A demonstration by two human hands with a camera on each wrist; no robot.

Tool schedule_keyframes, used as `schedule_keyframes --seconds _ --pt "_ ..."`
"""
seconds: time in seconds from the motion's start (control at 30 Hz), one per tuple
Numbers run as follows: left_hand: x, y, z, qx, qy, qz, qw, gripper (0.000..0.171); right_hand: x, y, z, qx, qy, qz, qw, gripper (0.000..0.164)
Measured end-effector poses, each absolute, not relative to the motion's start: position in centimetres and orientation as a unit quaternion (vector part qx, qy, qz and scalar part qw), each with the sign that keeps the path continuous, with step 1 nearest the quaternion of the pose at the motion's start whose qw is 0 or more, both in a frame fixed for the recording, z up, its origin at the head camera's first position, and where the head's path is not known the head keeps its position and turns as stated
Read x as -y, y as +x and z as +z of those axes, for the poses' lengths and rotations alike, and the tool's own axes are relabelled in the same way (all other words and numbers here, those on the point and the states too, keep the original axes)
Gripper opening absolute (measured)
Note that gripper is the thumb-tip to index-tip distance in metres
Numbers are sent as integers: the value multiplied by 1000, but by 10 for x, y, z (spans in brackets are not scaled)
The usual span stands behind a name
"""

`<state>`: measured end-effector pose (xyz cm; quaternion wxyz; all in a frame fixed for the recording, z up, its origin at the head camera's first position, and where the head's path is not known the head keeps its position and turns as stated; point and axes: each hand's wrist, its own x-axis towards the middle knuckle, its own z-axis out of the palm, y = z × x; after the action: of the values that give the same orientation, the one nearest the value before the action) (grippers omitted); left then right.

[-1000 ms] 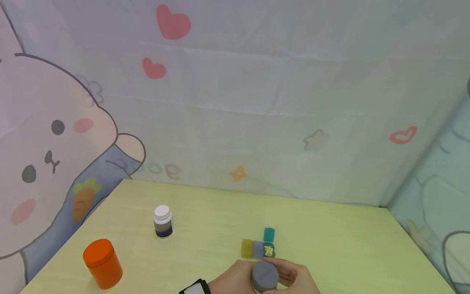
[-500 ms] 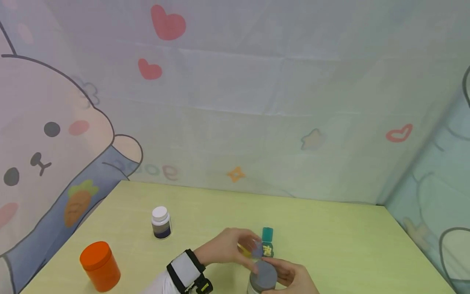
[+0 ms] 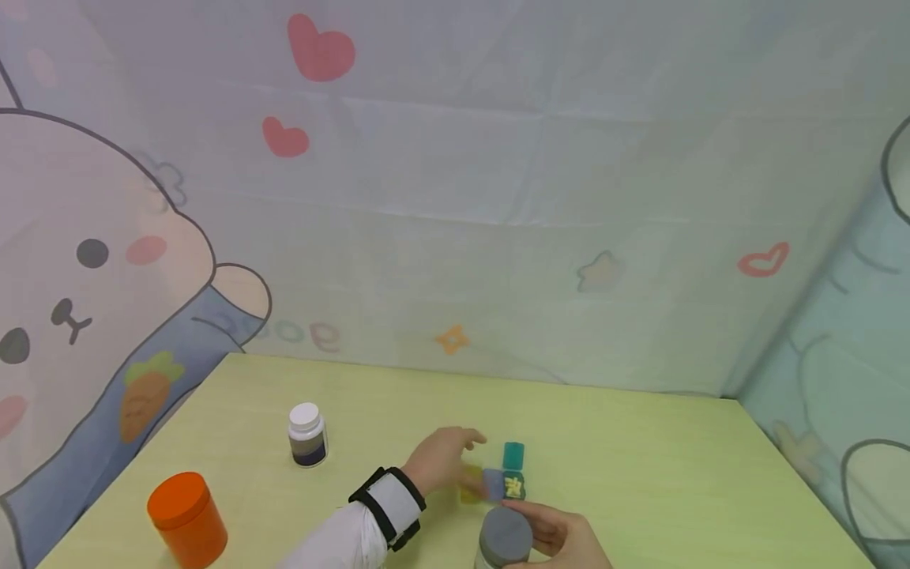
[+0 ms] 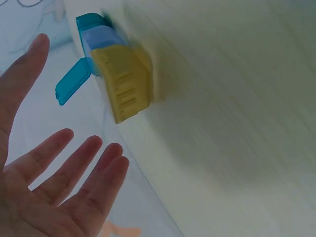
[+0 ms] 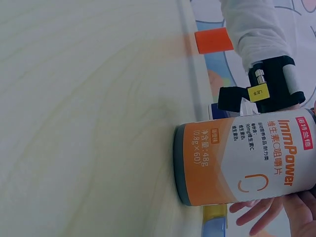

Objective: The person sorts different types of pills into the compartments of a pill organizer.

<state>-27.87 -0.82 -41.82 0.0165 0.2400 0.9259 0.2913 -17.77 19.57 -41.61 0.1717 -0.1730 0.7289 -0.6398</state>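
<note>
My right hand (image 3: 569, 537) holds a supplement bottle (image 3: 506, 536) with a grey lid near the table's front edge. In the right wrist view the bottle (image 5: 242, 158) stands upright on the table, its label orange and white. Just beyond it lies a pill box (image 3: 494, 484) with yellow, bluish-purple and teal compartments in a row. The teal lid (image 3: 513, 456) is flipped back, and pale yellow tablets (image 3: 514, 486) lie in that compartment. My left hand (image 3: 439, 460) is by the yellow end, fingers spread and holding nothing; the left wrist view shows its palm (image 4: 54, 197) apart from the box.
An orange jar (image 3: 188, 518) with an orange lid stands at the front left of the light wooden table (image 3: 640, 474). Farther back is a small white bottle (image 3: 308, 435) with a dark label. A printed cloth (image 3: 441, 197) hangs behind the table.
My left hand has left the supplement bottle and moved up and left, past the pill box to its yellow end. The right hand stays on the bottle.
</note>
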Motion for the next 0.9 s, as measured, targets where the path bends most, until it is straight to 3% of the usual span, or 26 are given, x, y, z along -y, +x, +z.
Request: schedule_keyframes --seconds 0.37,0.67,0.9 --pt "0 -278 -432 -937 231 260 5 57 -194 -178 -416 -717 -195 -647 170 66" --pt "1 -273 -437 -940 228 254 -11 47 -190 -180 -423 -719 -227 -623 206 83" --pt "-4 -273 -440 -938 225 262 -12 45 -182 -176 -428 -759 -210 -584 196 74"
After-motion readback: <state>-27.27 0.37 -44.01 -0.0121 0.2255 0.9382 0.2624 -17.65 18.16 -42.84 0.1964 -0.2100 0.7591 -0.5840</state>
